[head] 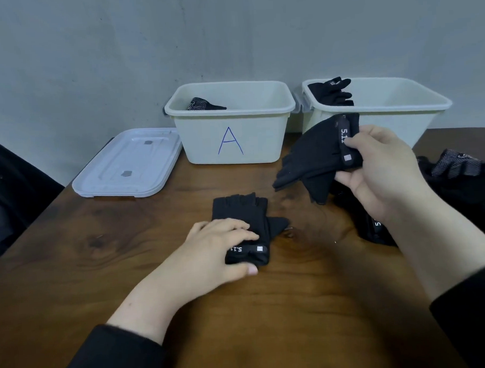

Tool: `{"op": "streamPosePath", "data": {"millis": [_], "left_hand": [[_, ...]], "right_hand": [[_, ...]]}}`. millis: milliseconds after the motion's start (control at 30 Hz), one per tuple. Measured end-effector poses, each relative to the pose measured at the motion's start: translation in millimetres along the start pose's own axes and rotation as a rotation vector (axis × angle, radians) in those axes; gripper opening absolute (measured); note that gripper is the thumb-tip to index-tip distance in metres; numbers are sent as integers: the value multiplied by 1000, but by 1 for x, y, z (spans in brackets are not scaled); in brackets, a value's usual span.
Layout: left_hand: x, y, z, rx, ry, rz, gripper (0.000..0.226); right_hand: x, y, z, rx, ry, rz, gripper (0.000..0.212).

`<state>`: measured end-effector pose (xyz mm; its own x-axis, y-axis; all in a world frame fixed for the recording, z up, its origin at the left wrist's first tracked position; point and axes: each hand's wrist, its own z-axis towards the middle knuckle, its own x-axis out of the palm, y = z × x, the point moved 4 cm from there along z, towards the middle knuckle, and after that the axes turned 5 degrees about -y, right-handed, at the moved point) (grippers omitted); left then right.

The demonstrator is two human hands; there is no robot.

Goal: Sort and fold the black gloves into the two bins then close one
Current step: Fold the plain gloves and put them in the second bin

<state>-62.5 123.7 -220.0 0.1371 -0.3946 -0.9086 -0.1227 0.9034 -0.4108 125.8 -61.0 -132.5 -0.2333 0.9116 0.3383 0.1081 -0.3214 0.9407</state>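
Dark sleeves frame a brown wooden worktop (127,244). One black glove (244,225) is pressed flat under the left hand (224,247), fingers laid over it and thumb at the cuff, probably to steady it for folding. A second glove (318,158) is pinched by its lettered wrist strap in the right hand (379,172) and held raised near the right bin (427,106), seemingly for pairing or checking. Bin A (234,139), marked in blue, holds a patterned glove (201,105); the right bin holds plain gloves (332,92). An unsorted pile (463,179) is seen at far right. Beside bin A a clear lid (129,163) is left off, since closing comes last.
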Motion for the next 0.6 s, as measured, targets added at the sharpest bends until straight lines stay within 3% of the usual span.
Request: {"op": "streamPosePath", "data": {"millis": [133,200,267,433,500,600], "left_hand": [[-3,-3,4,64,-199,62,27],[-1,-4,5,73,-258,119,23],[-2,-2,4,27,-330,29,19],[-16,16,-2,-278,-678,-479,19],[-19,18,-2,-393,-737,-848,24],[-25,5,1,-413,-714,-1388,25]], "right_hand": [[-2,2,-1,-15,-18,23,45],[0,4,-4,-43,7,-24,47],[4,7,-8,-78,41,-100,41],[5,10,-11,-102,11,-205,29],[7,13,-9,-61,30,-153,30],[14,22,-9,-78,115,-203,38]]}}
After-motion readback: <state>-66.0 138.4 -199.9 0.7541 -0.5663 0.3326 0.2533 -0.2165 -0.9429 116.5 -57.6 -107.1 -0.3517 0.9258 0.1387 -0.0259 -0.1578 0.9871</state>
